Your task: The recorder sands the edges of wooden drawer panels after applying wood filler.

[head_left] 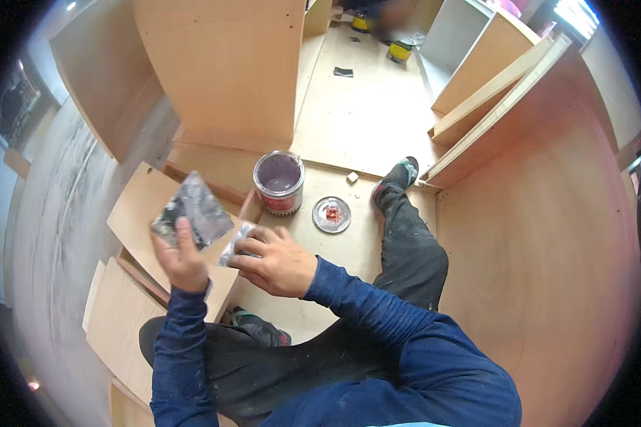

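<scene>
My left hand grips a flat, roughly square grey sheet by its lower edge. The thumb lies across its face, which is smeared with dark and light grey. My right hand is closed on a small pale grey flat piece, close to the sheet's right corner. Its exact kind is hard to make out, as fingers cover part of it. Just beyond the right hand stands an open can with purplish-grey material inside. Beside the can, a round metal lid lies flat with a red patch in its middle.
Wooden panels lie under and left of my hands. A tall panel rises behind the can; a large one stands at my right. A small pale block is near my foot. Farther off are a dark scrap and a yellow-and-black can.
</scene>
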Available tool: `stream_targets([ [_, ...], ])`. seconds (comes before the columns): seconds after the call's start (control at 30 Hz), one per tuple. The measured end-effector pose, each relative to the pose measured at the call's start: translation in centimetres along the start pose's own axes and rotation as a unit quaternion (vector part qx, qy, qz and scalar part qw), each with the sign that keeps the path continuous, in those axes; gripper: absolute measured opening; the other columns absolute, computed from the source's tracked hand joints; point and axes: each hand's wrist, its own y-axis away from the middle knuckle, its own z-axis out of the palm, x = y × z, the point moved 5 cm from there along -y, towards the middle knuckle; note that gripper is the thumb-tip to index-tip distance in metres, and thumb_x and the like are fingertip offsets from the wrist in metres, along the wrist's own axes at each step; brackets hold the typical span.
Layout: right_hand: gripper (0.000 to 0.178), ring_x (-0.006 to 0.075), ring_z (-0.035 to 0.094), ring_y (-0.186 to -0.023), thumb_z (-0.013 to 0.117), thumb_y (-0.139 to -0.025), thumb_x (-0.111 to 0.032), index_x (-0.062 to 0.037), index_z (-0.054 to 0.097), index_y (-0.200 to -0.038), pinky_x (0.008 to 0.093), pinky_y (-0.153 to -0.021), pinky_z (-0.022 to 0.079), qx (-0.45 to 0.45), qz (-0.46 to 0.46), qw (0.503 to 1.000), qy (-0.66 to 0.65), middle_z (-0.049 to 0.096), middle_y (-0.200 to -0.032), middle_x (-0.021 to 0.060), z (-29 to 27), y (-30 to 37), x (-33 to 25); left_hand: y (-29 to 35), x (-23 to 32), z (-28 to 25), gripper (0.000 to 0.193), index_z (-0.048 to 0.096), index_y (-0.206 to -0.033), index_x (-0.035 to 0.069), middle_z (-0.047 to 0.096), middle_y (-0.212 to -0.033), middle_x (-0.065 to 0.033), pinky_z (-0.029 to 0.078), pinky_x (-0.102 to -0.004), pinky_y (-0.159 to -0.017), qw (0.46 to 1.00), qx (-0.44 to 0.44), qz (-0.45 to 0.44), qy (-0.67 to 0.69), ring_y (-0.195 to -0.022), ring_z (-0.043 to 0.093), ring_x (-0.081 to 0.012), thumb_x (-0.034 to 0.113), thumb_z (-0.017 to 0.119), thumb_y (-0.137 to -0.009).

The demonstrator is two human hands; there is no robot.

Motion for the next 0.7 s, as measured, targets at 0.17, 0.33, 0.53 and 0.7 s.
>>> stream_targets([
  [0.17,0.030,0.0356,0.053,-0.121,0.057,-0.096,-0.011,-0.0049,0.059,-0.125,0.0437,-0.102,0.043,0.174,0.089,0.951,-0.241,0.056,-0.127,0.0175,-3.1,-0.3,2.9,-1.1,-0.7,-1.2,0.023,0.054,-0.121,-0.001,0.063,-0.113,-0.0099,0.051,-0.0334,-0.090,0.996,-0.018,0.000,0.083,-0.100,0.063,-0.0189,0.007,0.052,-0.099],
  [0.33,0.031,0.0350,0.053,-0.123,0.052,-0.097,-0.003,-0.0004,0.056,-0.127,0.0395,-0.102,0.043,0.273,0.015,0.907,-0.321,0.053,-0.132,0.0192,-5.3,-1.2,0.7,0.3,-4.5,0.7,0.029,0.050,-0.128,0.002,0.063,-0.117,-0.0148,0.059,-0.0433,-0.084,0.885,-0.074,-0.307,0.341,-0.102,0.067,-0.0275,0.009,0.048,-0.100],
  [0.53,0.035,0.0370,0.053,-0.122,0.055,-0.094,0.001,-0.0033,0.056,-0.130,0.0410,-0.100,0.046,0.254,-0.005,0.934,-0.250,0.049,-0.133,0.0207,-2.0,-2.6,-1.1,1.2,-3.3,0.6,0.031,0.050,-0.126,-0.002,0.060,-0.111,-0.0127,0.052,-0.0339,-0.085,0.944,-0.054,-0.217,0.242,-0.100,0.062,-0.0195,0.017,0.045,-0.102],
  [0.7,0.035,0.0383,0.054,-0.119,0.057,-0.093,0.001,-0.0042,0.058,-0.128,0.0416,-0.099,0.047,0.248,0.023,0.946,-0.206,0.049,-0.134,0.0208,0.1,-1.5,-0.3,1.7,-3.8,0.2,0.030,0.051,-0.124,-0.002,0.060,-0.109,-0.0138,0.053,-0.0325,-0.083,0.959,-0.032,-0.212,0.184,-0.100,0.063,-0.0210,0.016,0.048,-0.101],
])
